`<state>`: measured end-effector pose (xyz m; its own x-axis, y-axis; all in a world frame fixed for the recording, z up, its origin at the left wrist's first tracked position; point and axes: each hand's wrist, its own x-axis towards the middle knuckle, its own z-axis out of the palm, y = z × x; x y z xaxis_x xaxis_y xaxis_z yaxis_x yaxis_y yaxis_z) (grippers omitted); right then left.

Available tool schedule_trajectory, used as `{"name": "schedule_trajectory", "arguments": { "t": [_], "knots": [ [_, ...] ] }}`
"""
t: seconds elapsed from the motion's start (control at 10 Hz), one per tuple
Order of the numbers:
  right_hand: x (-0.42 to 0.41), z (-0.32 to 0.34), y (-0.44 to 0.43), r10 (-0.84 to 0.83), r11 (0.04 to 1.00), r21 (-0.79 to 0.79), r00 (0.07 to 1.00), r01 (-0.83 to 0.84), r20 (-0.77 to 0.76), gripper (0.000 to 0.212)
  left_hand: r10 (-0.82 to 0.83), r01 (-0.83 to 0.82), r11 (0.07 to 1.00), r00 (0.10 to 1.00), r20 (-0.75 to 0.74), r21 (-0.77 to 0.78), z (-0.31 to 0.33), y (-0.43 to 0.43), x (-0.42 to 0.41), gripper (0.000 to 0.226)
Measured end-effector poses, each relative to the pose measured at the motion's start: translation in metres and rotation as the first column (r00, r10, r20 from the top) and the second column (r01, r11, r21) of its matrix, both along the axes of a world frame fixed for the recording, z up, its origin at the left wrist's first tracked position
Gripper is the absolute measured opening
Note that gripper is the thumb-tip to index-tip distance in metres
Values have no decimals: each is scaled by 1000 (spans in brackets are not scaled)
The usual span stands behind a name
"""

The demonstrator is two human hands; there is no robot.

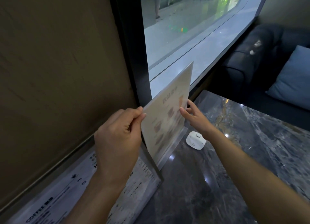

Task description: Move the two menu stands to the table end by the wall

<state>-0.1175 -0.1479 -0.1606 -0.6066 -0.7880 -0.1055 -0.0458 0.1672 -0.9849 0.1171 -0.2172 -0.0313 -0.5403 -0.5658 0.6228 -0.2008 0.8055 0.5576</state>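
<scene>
A beige menu stand with pictures of drinks stands upright on its clear base on the dark marble table, close to the wall and window. My left hand pinches its near upper corner. My right hand holds its far side edge, fingers spread around it. A second menu stand, white with "COFFEE" text, stands along the wall at the lower left, partly hidden behind my left arm.
A small white rounded device lies on the table just right of the beige stand's base. A brown wall panel runs on the left, a window ahead. A dark sofa with a blue cushion lies beyond the table.
</scene>
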Motion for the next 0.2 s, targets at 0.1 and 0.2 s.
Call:
{"name": "schedule_trajectory", "arguments": {
  "t": [0.1, 0.2],
  "knots": [
    [-1, 1, 1, 11, 1000, -2, 1000, -11, -11, 50, -5, 4, 1000, 1000, 4, 7, -1, -1, 0, 9],
    [2, 4, 3, 0, 1000, 5, 999, 1, -35, 59, -3, 3, 1000, 1000, 31, -11, -2, 1, 0, 9]
  ]
}}
